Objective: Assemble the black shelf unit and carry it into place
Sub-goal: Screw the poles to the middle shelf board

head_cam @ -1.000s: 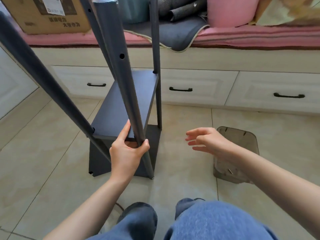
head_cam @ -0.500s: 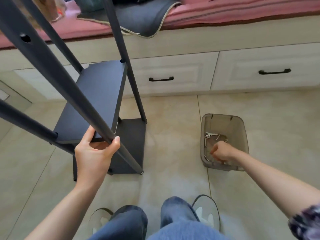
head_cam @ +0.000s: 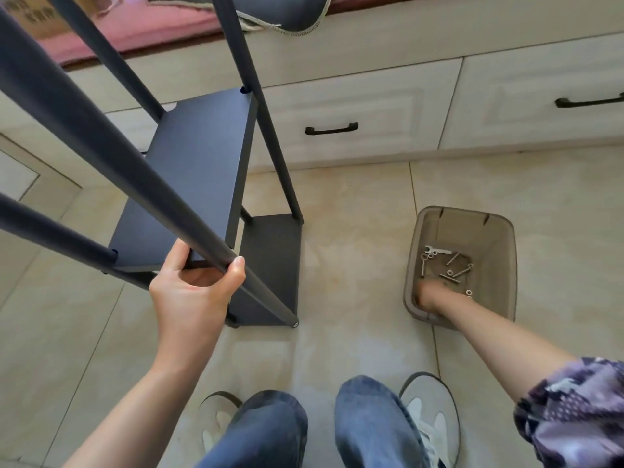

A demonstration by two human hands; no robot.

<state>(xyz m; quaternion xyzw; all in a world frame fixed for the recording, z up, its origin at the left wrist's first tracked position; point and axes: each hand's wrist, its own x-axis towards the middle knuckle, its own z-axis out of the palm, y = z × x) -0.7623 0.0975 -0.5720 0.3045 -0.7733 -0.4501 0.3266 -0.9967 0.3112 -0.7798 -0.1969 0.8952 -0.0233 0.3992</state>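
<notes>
Left hand (head_cam: 192, 295) is clamped round the near front pole (head_cam: 145, 194) of the black shelf unit (head_cam: 199, 184), thumb on one side, fingers wrapped on the other, just above the lower shelf (head_cam: 270, 268). The unit stands on the tiled floor (head_cam: 354, 204), with its far side near the drawer fronts (head_cam: 354, 119).

Right hand (head_cam: 429, 295) is down inside the translucent bin (head_cam: 499, 231), at its near wall. The fingers are blurred behind the plastic, so I cannot tell whether they are pinching a part or spread.

Key relation: the hardware, meaning bolts (head_cam: 461, 271), washers and a small wrench (head_cam: 437, 250), lies on the bin floor just beyond the right hand, towards the bin's far wall. The bolts' long axes point in mixed directions. The bin sits on the floor to the right of the unit, well apart from it, so the right hand is the nearer one by far while the left is busy steadying the frame.

Judgement: this is the fetch-a-fastener step. The upper shelves are not yet fitted, as the poles run bare above the middle shelf (head_cam: 189, 170), so the task looks early to midway.

The floor is smooth tile, so the frame could slide if the left hand lets go. Room: a window-seat bench with a pink cushion (head_cam: 141, 32), drawers below it, and the person's shoes (head_cam: 429, 420) at the near edge.
</notes>
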